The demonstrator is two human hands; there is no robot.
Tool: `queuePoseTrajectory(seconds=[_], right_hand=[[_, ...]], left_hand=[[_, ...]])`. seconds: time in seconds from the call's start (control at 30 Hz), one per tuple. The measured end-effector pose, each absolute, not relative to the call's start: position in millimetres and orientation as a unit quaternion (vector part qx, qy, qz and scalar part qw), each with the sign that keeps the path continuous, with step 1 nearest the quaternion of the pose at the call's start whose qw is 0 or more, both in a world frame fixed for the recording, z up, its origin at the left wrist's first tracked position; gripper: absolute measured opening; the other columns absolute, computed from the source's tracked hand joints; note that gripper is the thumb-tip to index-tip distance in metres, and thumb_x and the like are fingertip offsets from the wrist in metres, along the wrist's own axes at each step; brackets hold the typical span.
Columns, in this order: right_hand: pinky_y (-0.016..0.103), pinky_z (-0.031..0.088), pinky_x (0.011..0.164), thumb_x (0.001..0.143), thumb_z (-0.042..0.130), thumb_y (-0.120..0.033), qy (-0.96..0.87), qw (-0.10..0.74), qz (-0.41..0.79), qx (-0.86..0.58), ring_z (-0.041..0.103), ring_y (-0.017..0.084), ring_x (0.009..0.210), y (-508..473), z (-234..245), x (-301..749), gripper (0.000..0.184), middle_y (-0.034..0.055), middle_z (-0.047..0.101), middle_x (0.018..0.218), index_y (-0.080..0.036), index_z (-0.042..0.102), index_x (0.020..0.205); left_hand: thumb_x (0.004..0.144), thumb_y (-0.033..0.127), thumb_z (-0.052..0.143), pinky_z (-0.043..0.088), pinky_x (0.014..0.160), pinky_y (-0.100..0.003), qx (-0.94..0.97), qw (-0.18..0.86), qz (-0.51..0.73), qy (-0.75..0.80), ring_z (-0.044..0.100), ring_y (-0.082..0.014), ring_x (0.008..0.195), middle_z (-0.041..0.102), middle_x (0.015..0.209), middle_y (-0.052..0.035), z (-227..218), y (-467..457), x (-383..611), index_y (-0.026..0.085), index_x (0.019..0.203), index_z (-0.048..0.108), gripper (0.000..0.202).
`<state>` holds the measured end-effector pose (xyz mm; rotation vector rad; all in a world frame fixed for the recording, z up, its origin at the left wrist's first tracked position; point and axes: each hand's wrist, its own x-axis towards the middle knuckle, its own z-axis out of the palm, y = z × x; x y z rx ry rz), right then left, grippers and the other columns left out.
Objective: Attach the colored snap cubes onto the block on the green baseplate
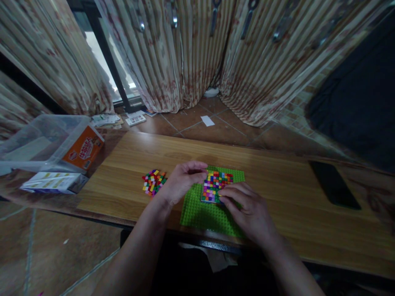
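A green studded baseplate (200,218) lies on the wooden table in front of me. On its upper part is a square mosaic of small multicoloured bricks (212,185), packed closely together. My right hand (247,205) is over the mosaic's lower right, thumb and forefinger pinched on what looks like a tiny yellow brick (220,195). My left hand (185,180) hovers at the mosaic's upper left, its thumb and forefinger curved with a gap between the tips. Left of that hand, a pile of loose small bricks (153,182) rests on the table, partly covered by my wrist.
A black phone (335,184) lies on the wooden table (286,185) at the right. Past the table's left end are a clear plastic bin (46,164) with an orange label and a white box (54,182). Striped curtains (173,61) hang behind, above a tiled floor.
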<state>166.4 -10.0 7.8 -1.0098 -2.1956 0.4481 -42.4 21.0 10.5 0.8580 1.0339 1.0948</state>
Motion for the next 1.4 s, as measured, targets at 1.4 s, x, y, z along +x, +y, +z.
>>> queuePoseTrajectory(seconds=[1.4], right_hand=[[0.052, 0.039, 0.107, 0.079, 0.066, -0.037, -0.639, 0.352, 0.411, -0.546, 0.055, 0.029, 0.121, -2.6, -4.4, 164.9, 0.052, 0.0081, 0.057, 0.134, -0.027, 0.053, 0.128]], left_hand=[[0.062, 0.013, 0.078, 0.044, 0.071, -0.026, 0.379, 0.645, 0.480, 0.459, 0.059, -0.0104, 0.070, 0.069, 0.080, -0.0015, 14.6, 19.6, -41.5, 0.012, 0.090, 0.071, 0.029]])
